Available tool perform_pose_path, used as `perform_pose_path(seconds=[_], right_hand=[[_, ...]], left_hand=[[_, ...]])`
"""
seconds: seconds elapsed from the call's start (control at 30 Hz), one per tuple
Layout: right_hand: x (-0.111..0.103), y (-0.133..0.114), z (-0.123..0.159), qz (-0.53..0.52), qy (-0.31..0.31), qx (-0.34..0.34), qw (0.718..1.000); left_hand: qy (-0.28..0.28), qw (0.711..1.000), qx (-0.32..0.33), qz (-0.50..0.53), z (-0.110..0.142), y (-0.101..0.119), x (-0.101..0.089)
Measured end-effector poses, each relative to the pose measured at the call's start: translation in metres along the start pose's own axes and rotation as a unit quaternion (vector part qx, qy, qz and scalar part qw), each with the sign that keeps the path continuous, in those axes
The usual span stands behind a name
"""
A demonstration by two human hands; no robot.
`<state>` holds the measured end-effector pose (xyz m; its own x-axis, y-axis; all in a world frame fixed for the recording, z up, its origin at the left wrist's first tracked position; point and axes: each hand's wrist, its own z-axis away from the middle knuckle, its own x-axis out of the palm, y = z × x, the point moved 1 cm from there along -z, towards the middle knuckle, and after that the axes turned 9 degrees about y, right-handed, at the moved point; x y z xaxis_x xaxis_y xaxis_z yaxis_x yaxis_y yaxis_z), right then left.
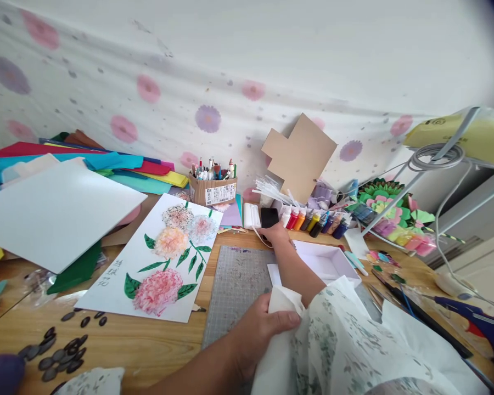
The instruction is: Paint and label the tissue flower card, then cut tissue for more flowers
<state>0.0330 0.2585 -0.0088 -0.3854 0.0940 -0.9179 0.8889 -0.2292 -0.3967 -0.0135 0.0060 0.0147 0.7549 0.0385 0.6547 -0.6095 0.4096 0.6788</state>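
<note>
My left hand (257, 332) is closed around a bunched piece of white paper (287, 302), thumb on top, close to my floral right sleeve (337, 329). My right hand (276, 235) reaches further back, its thumb side over the lower part of a black phone (269, 215). How its fingers lie is mostly hidden. A white cable (260, 236) runs beside it. Left of the phone is a white block-shaped item (252, 215). A grey cutting mat (239, 282) lies under my forearms, with a shallow white box (325, 260) to the right.
A flower picture (107, 293) lies left of the mat, near several dark pebble-like pieces (61, 356). Paint bottles (313, 220) line the back beside a cardboard pen box (213, 190). Coloured sheets (119, 164) are stacked left; a blue glue gun (473, 318) lies right.
</note>
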Motion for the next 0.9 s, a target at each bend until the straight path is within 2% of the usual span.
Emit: perform_pose_path(seconds=[0.13, 0.27, 0.47, 0.63, 0.9], right_hand=[[-0.007, 0.003, 0.019, -0.039, -0.018, -0.039, 0.998], [-0.005, -0.003, 0.048, -0.071, -0.030, -0.080, 0.994], [0.004, -0.015, 0.076, -0.065, -0.049, -0.065, 0.995], [-0.003, -0.014, 0.072, -0.069, -0.081, -0.094, 0.990], [-0.029, 0.004, 0.037, -0.088, -0.183, -0.158, 0.966]], left_hand=[[0.001, 1.000, -0.013, -0.019, 0.003, -0.002, 0.003], [-0.012, 0.999, -0.015, -0.048, 0.005, -0.004, 0.003], [-0.068, 0.996, -0.011, -0.059, 0.006, -0.001, 0.000], [-0.081, 0.994, -0.024, -0.070, 0.005, -0.003, 0.000], [-0.092, 0.992, -0.038, -0.080, 0.006, -0.005, 0.004]])
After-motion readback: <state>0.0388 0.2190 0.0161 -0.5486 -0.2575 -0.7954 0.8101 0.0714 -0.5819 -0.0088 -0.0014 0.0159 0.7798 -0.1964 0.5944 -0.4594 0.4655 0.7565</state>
